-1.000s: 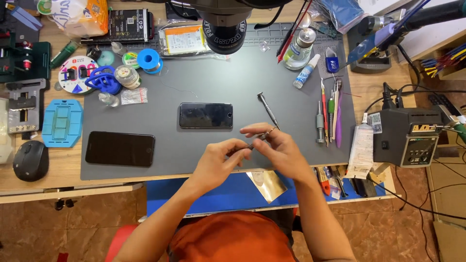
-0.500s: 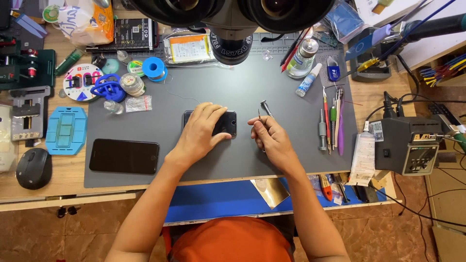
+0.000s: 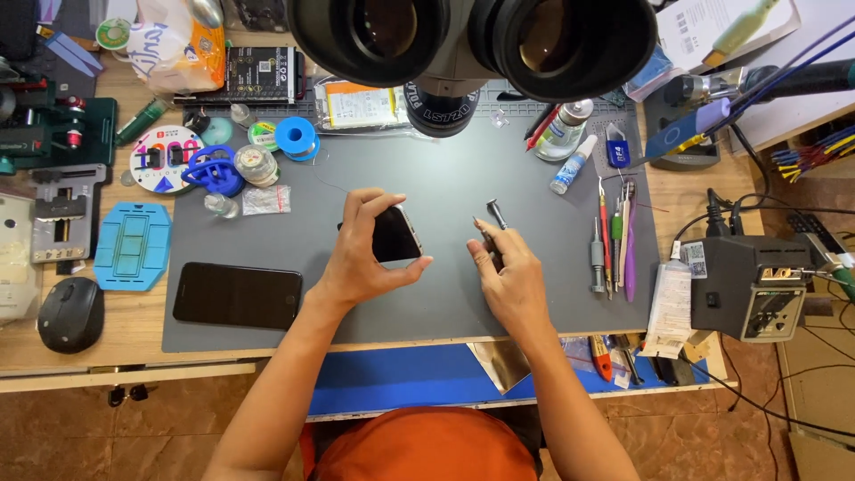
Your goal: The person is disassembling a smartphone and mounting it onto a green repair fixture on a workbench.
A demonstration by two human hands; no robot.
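**A:** Dark phone (image 3: 394, 235), centre of grey mat (image 3: 427, 303), tilted up off the surface; long axis running from upper left to lower right.

**B:** Held by left hand (image 3: 361, 258): fingers curled over the far edge, thumb on the near edge, closed around the body.

**A:** Metal screwdriver (image 3: 492, 224) just to the right, apart from the phone, tip end angled up and away.

**B:** Pinched in right hand (image 3: 508, 276), fingers closed on the shaft. Left hand nearer the phone; second phone (image 3: 237, 296) well apart, lower left.

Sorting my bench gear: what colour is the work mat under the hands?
Plain dark grey mat, seen in the head view, under the left hand and right hand.
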